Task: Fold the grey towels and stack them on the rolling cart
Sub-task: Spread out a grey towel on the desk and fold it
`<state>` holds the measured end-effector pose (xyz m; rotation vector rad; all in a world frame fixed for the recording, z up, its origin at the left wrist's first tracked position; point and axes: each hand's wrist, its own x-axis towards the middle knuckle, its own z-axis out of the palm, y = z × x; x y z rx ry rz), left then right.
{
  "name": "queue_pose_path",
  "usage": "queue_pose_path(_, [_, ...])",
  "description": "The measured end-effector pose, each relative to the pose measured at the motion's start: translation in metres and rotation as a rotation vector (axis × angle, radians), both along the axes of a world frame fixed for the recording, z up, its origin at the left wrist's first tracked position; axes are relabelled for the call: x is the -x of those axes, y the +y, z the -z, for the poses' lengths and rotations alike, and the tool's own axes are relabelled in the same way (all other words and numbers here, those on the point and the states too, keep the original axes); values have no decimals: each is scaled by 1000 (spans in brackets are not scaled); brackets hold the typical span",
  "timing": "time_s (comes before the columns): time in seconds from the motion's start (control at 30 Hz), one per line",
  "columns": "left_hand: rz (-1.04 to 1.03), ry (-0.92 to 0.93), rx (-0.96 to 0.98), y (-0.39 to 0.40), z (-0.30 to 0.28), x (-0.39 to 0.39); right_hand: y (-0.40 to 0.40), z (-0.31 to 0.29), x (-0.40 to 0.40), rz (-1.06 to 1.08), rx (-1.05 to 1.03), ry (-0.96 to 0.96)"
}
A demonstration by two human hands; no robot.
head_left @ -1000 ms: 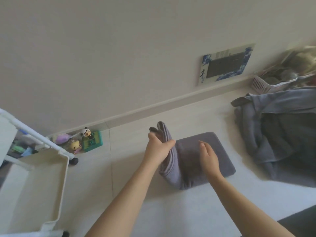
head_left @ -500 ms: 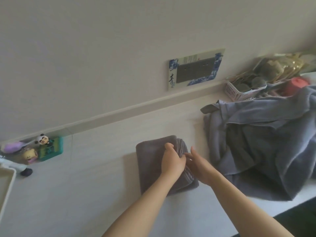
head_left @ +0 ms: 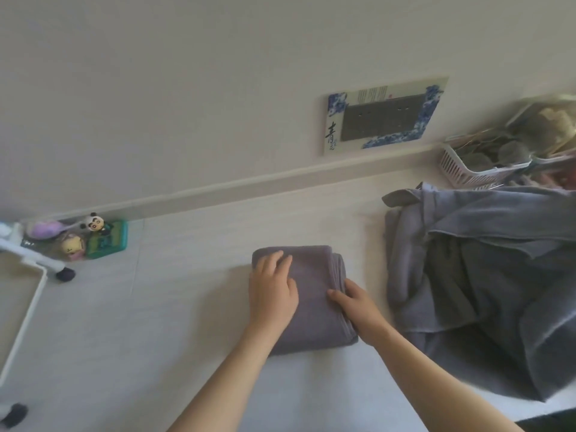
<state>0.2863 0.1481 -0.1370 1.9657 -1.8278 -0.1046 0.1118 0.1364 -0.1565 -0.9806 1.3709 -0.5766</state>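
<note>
Resting flat on the pale floor, the folded grey towel [head_left: 307, 294] lies under the left hand [head_left: 272, 294], fingers straight, while the right hand [head_left: 358, 305] grips its layered right edge. A white slatted plastic basket [head_left: 467, 169] holds greyish bundles beyond the heap of unfolded grey towels [head_left: 486, 275]. The white rolling cart [head_left: 23, 307] stands far left, beside small toy figures [head_left: 93, 235].

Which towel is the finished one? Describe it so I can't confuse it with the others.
On the pale floor below the blue-patterned wall panel, it is the compact, rectangular folded grey towel under both hands. Unlike the rumpled heap of grey towels to its right, it lies flat with stacked edges.
</note>
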Motion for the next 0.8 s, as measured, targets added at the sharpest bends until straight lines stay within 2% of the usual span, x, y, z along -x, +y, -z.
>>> queue_pose_path(0.07, [39,-149,-127,4,16,-5,-3,-3,-1,60,-85,-99])
queue_pose_path(0.13, [63,-218,-253,8,27,-2,-4,-7,-1,91,-153,-173])
queue_pose_path(0.2, [73,-255,-298,9,33,3,-6,-11,-2,87,-159,-166])
queue_pose_path(0.27, [68,-264,-333,8,35,6,-7,-13,-5,-28,-45,44])
queue_pose_path(0.33, [64,-272,-341,8,39,6,-7,-11,-13,-189,167,454])
queue_pose_path(0.4, [65,-265,-340,9,42,7,-1,-11,-23,-260,433,832])
queue_pose_path(0.5, [53,-257,-332,8,46,8,2,2,-24,-278,643,1075])
queue_pose_path(0.63, [57,-261,-306,9,50,8,11,20,-16,-388,672,1105])
queue_pose_path(0.8, [82,-238,-297,10,51,5,11,30,-18,-392,485,1017])
